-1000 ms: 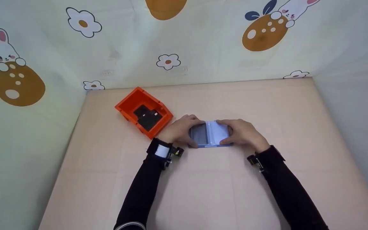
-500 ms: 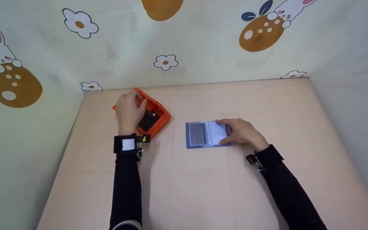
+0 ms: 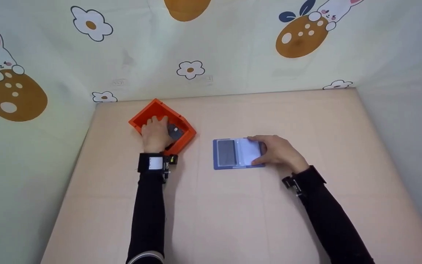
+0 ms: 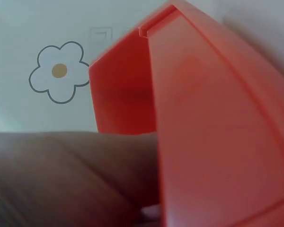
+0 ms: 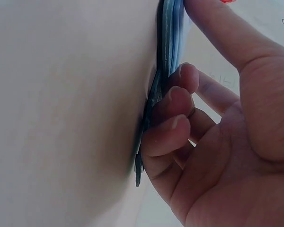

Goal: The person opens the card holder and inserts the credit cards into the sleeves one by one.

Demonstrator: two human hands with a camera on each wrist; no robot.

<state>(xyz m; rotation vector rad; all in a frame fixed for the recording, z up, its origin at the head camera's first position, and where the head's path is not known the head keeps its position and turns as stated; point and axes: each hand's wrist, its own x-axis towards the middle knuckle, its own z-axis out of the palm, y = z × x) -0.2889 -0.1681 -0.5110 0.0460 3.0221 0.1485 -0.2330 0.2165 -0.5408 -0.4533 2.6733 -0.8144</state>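
A blue card holder (image 3: 226, 153) lies open on the table in the head view, with a dark grey card showing behind the clear left sleeve and a whitish right page. My right hand (image 3: 278, 152) grips its right edge, thumb on the page. In the right wrist view several curled fingertips (image 5: 173, 127) sit along the holder's edge. My left hand (image 3: 155, 134) reaches down into an orange bin (image 3: 186, 140). Beside its thumb a dark flat card (image 3: 175, 132) shows in the bin. The left fingertips are hidden, and I cannot tell whether they hold a card.
The bin stands at the back left, turned at an angle, near the printed fabric wall (image 3: 233, 47). Its wall (image 4: 217, 132) fills much of the left wrist view. Pale table surface (image 3: 225, 212) extends in front of the holder and to its right.
My left hand has let go of the card holder, moved left to the bin and dipped down inside it. The dark card there now looks greyer and shifted. My right hand has kept its grip.
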